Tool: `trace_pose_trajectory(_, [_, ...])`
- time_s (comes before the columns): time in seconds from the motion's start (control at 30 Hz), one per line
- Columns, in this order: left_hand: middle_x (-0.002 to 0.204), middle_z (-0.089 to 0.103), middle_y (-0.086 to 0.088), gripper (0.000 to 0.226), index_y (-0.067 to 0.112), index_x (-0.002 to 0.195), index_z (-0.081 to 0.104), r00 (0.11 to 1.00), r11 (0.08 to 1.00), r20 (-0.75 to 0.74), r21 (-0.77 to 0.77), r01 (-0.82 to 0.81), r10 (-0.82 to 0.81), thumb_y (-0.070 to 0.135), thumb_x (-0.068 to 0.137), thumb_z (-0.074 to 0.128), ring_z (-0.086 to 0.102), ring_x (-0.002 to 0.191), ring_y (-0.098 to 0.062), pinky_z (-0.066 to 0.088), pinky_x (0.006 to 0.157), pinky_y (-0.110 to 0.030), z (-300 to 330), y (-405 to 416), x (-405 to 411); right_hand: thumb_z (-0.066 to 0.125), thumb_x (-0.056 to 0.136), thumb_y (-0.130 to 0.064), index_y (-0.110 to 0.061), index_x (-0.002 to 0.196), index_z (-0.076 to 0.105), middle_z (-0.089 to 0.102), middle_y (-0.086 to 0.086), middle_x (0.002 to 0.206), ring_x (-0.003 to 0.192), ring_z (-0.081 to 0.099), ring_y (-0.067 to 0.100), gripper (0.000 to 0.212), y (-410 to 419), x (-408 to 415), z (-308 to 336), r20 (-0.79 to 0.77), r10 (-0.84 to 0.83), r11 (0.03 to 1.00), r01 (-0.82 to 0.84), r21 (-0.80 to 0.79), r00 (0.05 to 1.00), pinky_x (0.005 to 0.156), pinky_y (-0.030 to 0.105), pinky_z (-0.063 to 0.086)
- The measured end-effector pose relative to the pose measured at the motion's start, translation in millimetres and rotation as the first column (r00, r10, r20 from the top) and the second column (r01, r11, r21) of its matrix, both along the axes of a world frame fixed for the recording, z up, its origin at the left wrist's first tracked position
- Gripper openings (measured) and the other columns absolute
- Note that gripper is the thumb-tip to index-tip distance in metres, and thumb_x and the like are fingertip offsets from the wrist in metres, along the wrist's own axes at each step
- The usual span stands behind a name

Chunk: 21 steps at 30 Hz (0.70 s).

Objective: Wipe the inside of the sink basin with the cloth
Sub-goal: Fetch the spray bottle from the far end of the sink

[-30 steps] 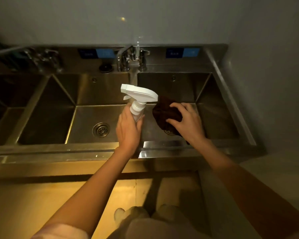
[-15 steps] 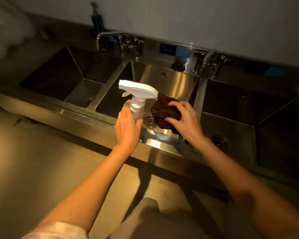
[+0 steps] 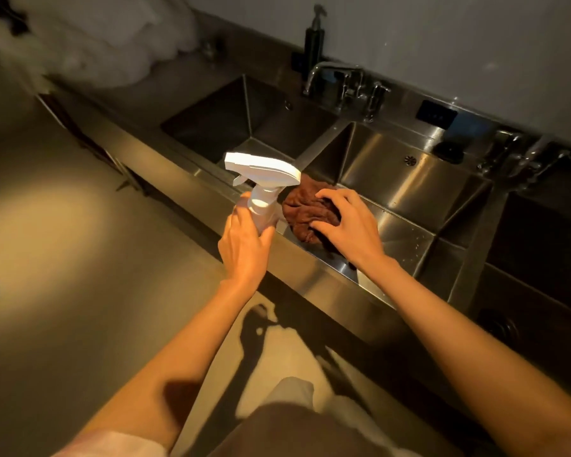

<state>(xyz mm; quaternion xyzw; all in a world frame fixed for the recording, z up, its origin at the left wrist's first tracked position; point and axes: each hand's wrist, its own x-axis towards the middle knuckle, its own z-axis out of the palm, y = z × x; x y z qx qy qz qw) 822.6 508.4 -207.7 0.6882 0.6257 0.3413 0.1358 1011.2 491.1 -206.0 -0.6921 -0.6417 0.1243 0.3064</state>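
A steel counter holds three sink basins in a row. The middle basin (image 3: 406, 189) is lit and shiny. My right hand (image 3: 350, 225) grips a crumpled dark brown cloth (image 3: 307, 209) above that basin's front left corner. My left hand (image 3: 244, 245) grips the body of a white spray bottle (image 3: 262, 183), held upright over the sink's front rim (image 3: 297, 268), its nozzle pointing left. The bottle's lower body is hidden by my fingers.
The left basin (image 3: 244, 117) and right basin (image 3: 541, 245) lie in shadow. Taps (image 3: 343, 80) and a dark soap pump (image 3: 314, 37) stand along the back ledge. White bags (image 3: 106, 44) are piled at the far left. Bare floor (image 3: 80, 258) spreads to the left.
The camera has swung left, so the sink now runs diagonally and the left basin and floor show. Both hands keep their grips and stay together above the middle basin.
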Motion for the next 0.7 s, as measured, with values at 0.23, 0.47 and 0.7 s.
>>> trace_pose_trajectory(0.23, [0.118, 0.060, -0.017, 0.063, 0.007, 0.138, 0.037, 0.991, 0.991, 0.002, -0.002, -0.131, 0.131, 0.031, 0.087, 0.066, 0.058, 0.103, -0.034, 0.046, 0.075, -0.042, 0, 6, -60, 0.068, 0.083, -0.044, -0.033, 0.130, 0.052, 0.050, -0.002, 0.131, 0.118, 0.049, 0.018, 0.051, 34, -62, -8, 0.021, 0.113, 0.994, -0.113, 0.007, 0.993, 0.094, 0.035, 0.046])
trace_pose_trajectory(0.47, [0.118, 0.060, -0.017, 0.056, 0.005, 0.132, 0.041, 0.969, 0.969, 0.003, -0.041, -0.245, 0.246, 0.035, 0.089, 0.063, 0.058, 0.104, -0.034, 0.044, 0.076, -0.040, -2, 11, -108, 0.068, 0.084, -0.044, -0.032, 0.129, 0.052, 0.052, -0.001, 0.130, 0.119, 0.051, 0.020, 0.049, 58, -112, -11, 0.008, 0.213, 0.977, -0.213, 0.021, 0.977, 0.095, 0.036, 0.047])
trace_pose_trajectory(0.7, [0.110, 0.060, -0.014, 0.048, 0.005, 0.120, 0.043, 0.939, 0.938, 0.036, -0.066, -0.340, 0.342, 0.039, 0.090, 0.058, 0.057, 0.099, -0.032, 0.041, 0.073, -0.039, -7, 18, -141, 0.069, 0.083, -0.043, -0.033, 0.127, 0.053, 0.053, -0.001, 0.130, 0.119, 0.051, 0.021, 0.048, 89, -140, -8, 0.012, 0.292, 0.956, -0.292, 0.020, 0.956, 0.096, 0.037, 0.045])
